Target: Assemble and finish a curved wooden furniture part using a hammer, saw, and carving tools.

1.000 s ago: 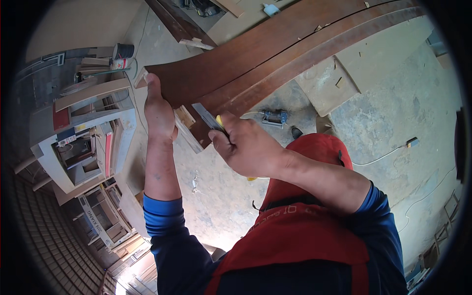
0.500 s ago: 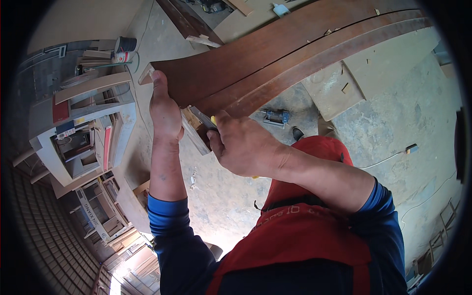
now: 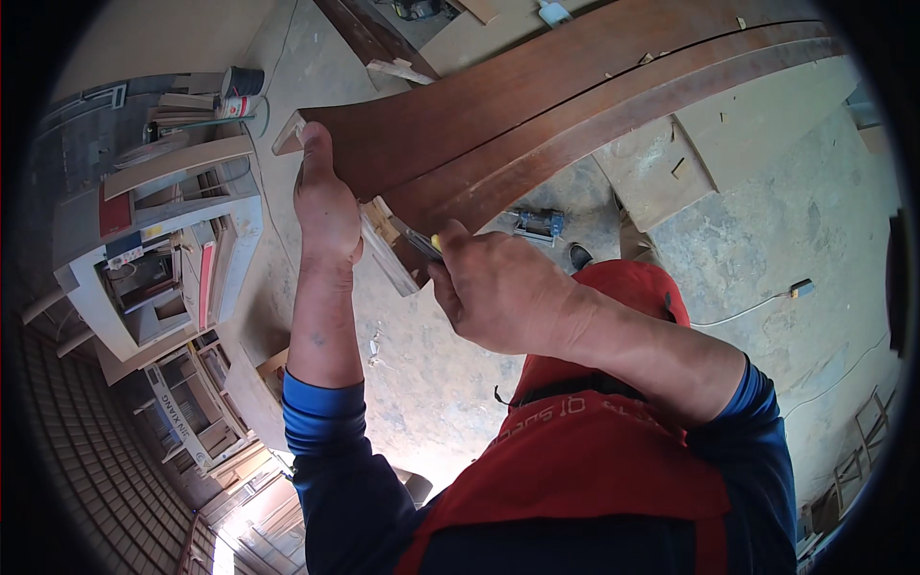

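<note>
A long, curved brown wooden moulding (image 3: 537, 105) with a dark groove runs from the upper right to its cut end near my hands. My left hand (image 3: 328, 216) grips that end, the thumb up along its edge and the other fingers mostly hidden. My right hand (image 3: 517, 292) is closed around a utility knife (image 3: 425, 243) with a grey blade and a touch of yellow; most of its handle is hidden in the palm. Beside the blade, the end shows raw, pale wood (image 3: 383, 225) with a light strip along it.
A blue metal tool (image 3: 539, 225) rests on the concrete floor beyond my right hand. Pale boards (image 3: 656, 163) lie under the moulding, with wood chips about. At left stands a grey cabinet-like frame (image 3: 86, 240) holding scraps. A cable (image 3: 747, 311) crosses the floor at right.
My right hand has drawn the knife a little to the right and toward me, uncovering more pale wood at the end. My left hand keeps its hold.
</note>
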A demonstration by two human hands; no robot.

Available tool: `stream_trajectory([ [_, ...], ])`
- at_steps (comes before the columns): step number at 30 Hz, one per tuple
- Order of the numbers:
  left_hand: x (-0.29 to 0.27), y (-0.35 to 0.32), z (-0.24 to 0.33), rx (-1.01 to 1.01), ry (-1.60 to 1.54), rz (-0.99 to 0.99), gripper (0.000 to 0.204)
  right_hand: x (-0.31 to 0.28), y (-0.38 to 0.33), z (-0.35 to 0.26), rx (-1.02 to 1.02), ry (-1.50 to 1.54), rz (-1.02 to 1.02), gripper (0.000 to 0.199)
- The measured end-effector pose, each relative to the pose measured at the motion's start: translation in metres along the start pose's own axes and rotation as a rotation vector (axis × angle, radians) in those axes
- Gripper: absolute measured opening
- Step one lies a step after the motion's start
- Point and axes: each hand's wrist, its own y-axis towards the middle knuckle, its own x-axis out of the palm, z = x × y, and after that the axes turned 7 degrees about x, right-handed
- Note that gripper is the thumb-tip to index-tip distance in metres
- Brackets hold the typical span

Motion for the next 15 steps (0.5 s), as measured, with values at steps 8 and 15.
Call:
stream_trajectory([
  [8,-0.003,0.003,0.003,-0.048,-0.04,-0.117,0.068,0.009,-0.003,0.007,0.011,0.025,0.019,0.026],
  [15,-0.006,0.006,-0.002,-0.037,-0.06,-0.1,0.069,0.021,-0.003,0.011,0.008,0.101,0.049,0.026],
])
